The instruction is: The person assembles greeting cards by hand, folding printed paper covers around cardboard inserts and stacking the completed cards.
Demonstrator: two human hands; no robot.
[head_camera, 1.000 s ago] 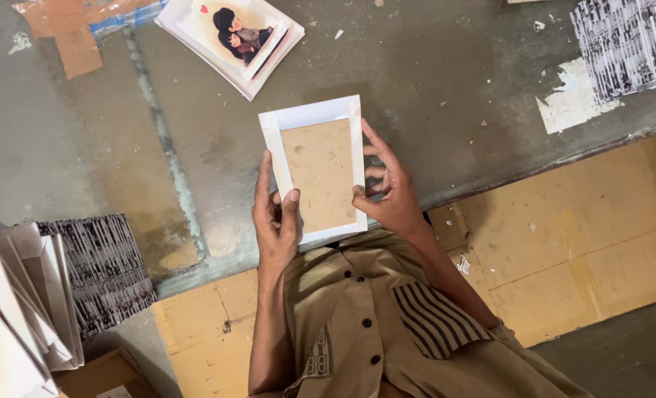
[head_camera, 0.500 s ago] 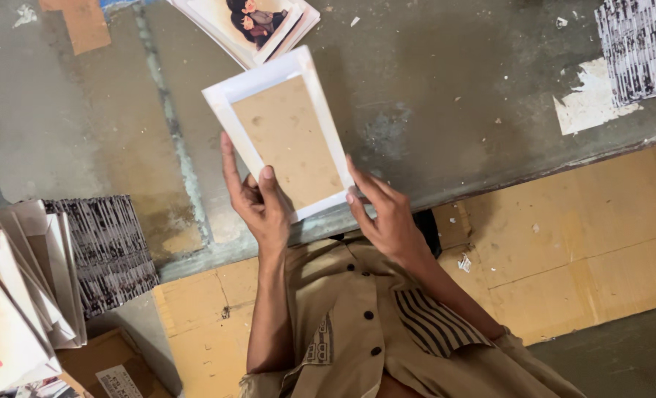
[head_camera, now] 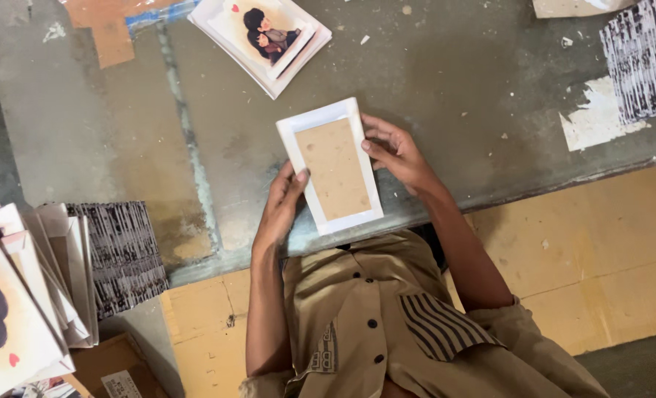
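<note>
1. Two bare hands are gripping one white picture frame [head_camera: 331, 166], turned back-side up so its brown backing board is showing.
2. The left hand [head_camera: 280, 206] is clasping the frame's left long edge, with the thumb lying on the white border.
3. The right hand [head_camera: 396, 152] is clasping the opposite long edge, fingers curled over the border and thumb pressing near the board.
4. The frame is sitting close to the near edge of the grey worktop [head_camera: 453, 81], roughly midway along it, tilted slightly off square.
5. A stack of printed pictures [head_camera: 261, 37] is lying at the far edge of the worktop, well apart from the frame.
6. More prints [head_camera: 7, 309] and a striped black-and-white bundle [head_camera: 121, 254] are lying by the near left corner.
7. Another striped bundle [head_camera: 641, 59] is resting at the far right corner.
</note>
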